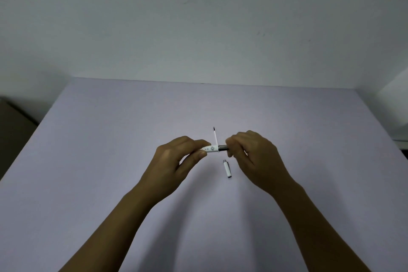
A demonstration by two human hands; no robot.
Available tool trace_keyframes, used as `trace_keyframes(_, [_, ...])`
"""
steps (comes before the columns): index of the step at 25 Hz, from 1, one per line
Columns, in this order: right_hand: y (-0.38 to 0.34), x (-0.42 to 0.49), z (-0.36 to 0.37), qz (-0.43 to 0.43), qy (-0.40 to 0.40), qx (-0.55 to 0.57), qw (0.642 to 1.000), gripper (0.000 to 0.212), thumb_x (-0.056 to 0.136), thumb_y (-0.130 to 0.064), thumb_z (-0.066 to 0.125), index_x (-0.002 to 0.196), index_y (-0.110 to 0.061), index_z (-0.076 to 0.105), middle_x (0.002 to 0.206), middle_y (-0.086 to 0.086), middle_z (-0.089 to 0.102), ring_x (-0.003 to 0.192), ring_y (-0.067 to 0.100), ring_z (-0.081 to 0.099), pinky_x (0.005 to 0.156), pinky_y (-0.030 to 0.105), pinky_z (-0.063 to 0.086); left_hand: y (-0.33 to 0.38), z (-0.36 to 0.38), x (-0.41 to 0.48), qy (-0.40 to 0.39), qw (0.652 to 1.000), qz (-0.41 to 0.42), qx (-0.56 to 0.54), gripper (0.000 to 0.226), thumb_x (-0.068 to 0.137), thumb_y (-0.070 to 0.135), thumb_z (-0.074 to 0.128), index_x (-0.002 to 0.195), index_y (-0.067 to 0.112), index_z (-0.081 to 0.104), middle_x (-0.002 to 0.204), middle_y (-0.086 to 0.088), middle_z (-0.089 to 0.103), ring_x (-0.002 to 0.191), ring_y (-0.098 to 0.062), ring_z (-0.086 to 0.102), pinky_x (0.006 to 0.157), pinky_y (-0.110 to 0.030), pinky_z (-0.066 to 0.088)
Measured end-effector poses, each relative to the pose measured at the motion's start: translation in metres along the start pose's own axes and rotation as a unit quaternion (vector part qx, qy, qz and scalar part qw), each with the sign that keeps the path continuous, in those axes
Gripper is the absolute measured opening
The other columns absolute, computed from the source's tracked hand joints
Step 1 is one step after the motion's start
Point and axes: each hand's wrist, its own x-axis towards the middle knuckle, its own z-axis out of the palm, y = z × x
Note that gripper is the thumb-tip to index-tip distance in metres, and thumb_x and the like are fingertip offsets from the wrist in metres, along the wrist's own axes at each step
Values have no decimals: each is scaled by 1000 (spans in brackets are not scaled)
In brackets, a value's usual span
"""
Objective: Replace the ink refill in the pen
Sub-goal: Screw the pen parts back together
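Note:
I hold a white pen body (210, 148) level above the table, between both hands. My left hand (176, 161) pinches its white patterned barrel end. My right hand (254, 157) grips the dark front section (223, 147), where it joins the barrel. A thin white ink refill (215, 137) with a dark tip lies on the table just behind the pen, pointing away from me. The white pen cap (227, 169) with a metal end lies on the table below the pen, between my hands.
The lavender table (110, 161) reaches a pale wall at the back. Its left edge drops to a dark floor area (13, 121). A white object (395, 93) shows at the far right corner.

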Motion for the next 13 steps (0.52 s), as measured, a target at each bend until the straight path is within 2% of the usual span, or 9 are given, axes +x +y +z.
trace_keyframes(3, [-1, -1, -4, 1, -20, 46, 999, 30, 84, -54, 47, 92, -28, 59, 80, -21, 56, 77, 4, 54, 68, 17, 41, 1, 0, -1, 6, 1000, -10, -4, 20, 88, 25, 54, 102, 19, 67, 70, 28, 48, 68, 9, 48, 62, -2, 32])
trace_keyframes(7, [-4, 2, -7, -19, 20, -42, 999, 43, 89, -55, 36, 78, -22, 62, 67, -9, 62, 66, 13, 51, 60, 26, 37, 1, 1, -3, 12, 999, -28, -20, 17, 87, 25, 55, 99, 23, 66, 69, 26, 50, 66, 5, 49, 60, -3, 33])
trace_keyframes(10, [-4, 3, -10, -39, 10, -9, 999, 28, 85, -50, 51, 92, -25, 63, 82, -13, 65, 77, 7, 54, 69, 24, 42, 1, 0, -2, 17, 999, -33, -21, 16, 87, 26, 55, 99, 24, 66, 70, 26, 51, 67, 5, 49, 60, -3, 34])
trace_keyframes(13, [-3, 5, -10, -76, 24, -78, 994, 33, 91, -44, 44, 80, -22, 67, 70, -8, 66, 70, 15, 55, 64, 30, 40, 2, -1, -3, 12, 999, -29, -24, 16, 88, 25, 55, 99, 24, 66, 68, 27, 52, 66, 5, 49, 60, -4, 34])
